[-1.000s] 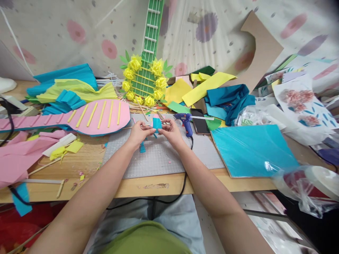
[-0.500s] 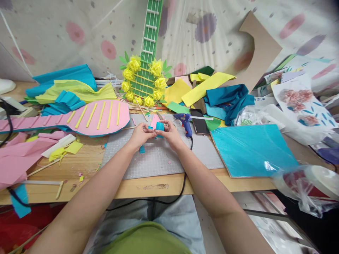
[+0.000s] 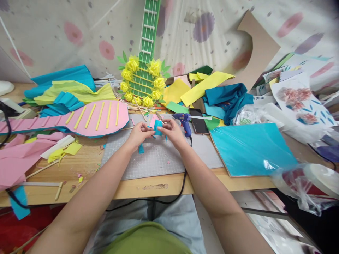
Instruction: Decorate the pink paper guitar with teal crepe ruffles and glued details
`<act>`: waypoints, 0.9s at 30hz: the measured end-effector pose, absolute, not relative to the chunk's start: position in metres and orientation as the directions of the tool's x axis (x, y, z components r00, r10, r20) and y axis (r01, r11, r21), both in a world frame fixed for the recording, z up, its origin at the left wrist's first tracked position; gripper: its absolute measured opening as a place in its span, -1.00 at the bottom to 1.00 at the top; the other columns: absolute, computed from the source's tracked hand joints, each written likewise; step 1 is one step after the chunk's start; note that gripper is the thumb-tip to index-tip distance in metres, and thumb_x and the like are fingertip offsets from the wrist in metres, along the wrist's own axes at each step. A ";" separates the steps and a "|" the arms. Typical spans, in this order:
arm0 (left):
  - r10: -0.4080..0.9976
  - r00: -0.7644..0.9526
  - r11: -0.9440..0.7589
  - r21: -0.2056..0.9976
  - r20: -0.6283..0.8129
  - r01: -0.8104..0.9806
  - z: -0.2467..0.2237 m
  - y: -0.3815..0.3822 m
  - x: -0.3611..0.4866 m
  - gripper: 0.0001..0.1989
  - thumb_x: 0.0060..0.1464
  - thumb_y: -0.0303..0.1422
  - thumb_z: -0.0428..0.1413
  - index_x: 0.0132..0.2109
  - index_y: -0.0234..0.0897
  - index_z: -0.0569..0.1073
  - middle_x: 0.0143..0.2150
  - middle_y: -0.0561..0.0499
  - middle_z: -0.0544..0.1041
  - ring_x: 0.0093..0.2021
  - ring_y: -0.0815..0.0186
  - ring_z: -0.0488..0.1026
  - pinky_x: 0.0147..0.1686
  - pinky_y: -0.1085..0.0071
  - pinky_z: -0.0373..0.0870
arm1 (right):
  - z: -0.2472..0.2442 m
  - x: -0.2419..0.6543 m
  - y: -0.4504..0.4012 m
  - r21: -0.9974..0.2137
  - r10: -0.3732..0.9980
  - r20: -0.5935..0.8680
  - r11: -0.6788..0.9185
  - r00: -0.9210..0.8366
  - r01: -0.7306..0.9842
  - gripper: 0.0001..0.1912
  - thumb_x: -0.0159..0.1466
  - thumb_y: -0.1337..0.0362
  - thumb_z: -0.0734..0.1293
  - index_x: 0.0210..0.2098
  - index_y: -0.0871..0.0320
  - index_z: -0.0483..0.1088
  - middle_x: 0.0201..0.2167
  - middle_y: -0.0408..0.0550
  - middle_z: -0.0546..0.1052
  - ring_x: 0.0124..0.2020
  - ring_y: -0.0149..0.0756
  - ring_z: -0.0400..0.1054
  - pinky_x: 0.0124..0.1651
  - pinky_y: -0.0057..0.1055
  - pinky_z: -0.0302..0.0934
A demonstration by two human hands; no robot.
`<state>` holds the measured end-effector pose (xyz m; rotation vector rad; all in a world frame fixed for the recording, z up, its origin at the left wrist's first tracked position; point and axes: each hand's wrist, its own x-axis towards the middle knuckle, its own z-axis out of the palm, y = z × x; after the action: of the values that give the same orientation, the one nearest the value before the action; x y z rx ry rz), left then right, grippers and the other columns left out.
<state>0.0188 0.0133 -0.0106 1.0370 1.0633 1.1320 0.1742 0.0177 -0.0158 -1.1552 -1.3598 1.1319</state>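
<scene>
Over the grey cutting mat [image 3: 159, 164], a small blue paper piece [image 3: 158, 127] is pinched between my two hands. My left hand [image 3: 140, 134] grips its left side with thumb and fingertips. From the right, my right hand [image 3: 172, 132] holds the same piece between thumb and fingers. Just behind it some pink paper [image 3: 153, 120] shows. A blue scrap [image 3: 141, 148] lies on the mat below my left hand. To the right of my right hand rests a blue glue gun [image 3: 184, 121], its cord running toward the table's front edge.
A pink paddle shape with yellow strips [image 3: 102, 118] lies at the left. Behind stands a green guitar shape [image 3: 144, 79] with yellow flowers. At the right are a phone [image 3: 199, 123], a blue wrapped board [image 3: 254, 150] and crumpled paper [image 3: 227, 100].
The blue piece between my fingers has turned and shows a broader face. My fingers have shifted slightly around it. The whole view has moved a little.
</scene>
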 end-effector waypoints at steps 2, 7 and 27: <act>0.994 0.043 0.105 0.983 -0.099 -0.149 -0.009 0.017 0.013 -0.57 -0.44 -0.45 0.27 -0.43 -0.27 0.17 -0.49 0.10 0.48 -0.50 0.40 0.43 -0.48 0.45 0.37 | -0.014 0.182 0.018 -0.903 0.969 0.246 0.221 0.022 0.368 -0.76 0.06 0.20 0.29 -0.28 0.12 0.22 -0.32 -0.07 0.43 -0.34 -0.33 0.31 -0.22 -0.31 0.19; 0.997 0.017 0.073 0.997 -0.073 -0.021 -0.010 0.026 -0.005 -0.56 -0.45 -0.50 0.25 -0.40 -0.26 0.16 -0.50 0.10 0.47 -0.47 0.36 0.44 -0.47 0.45 0.36 | -0.020 0.186 0.024 -0.460 0.943 0.330 0.196 -0.039 0.866 -0.78 0.11 0.30 0.25 -0.24 0.23 0.29 -0.25 0.15 0.40 -0.17 -0.12 0.26 -0.11 -0.21 0.11; 0.999 -0.040 0.026 1.000 -0.026 0.014 -0.011 0.038 -0.027 -0.63 -0.35 -0.56 0.17 -0.39 -0.24 0.14 -0.48 0.15 0.38 -0.45 0.39 0.41 -0.40 0.36 0.41 | -0.010 0.202 0.022 -0.650 0.966 0.195 0.255 -0.167 0.715 -0.59 0.03 0.02 0.31 -0.25 0.16 0.23 -0.31 -0.03 0.41 -0.35 -0.29 0.27 -0.35 -0.41 0.11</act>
<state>-0.0268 0.0377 -0.0113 1.1816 1.2617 1.2126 0.2021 0.0221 -0.0096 -1.5220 -1.9515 0.5605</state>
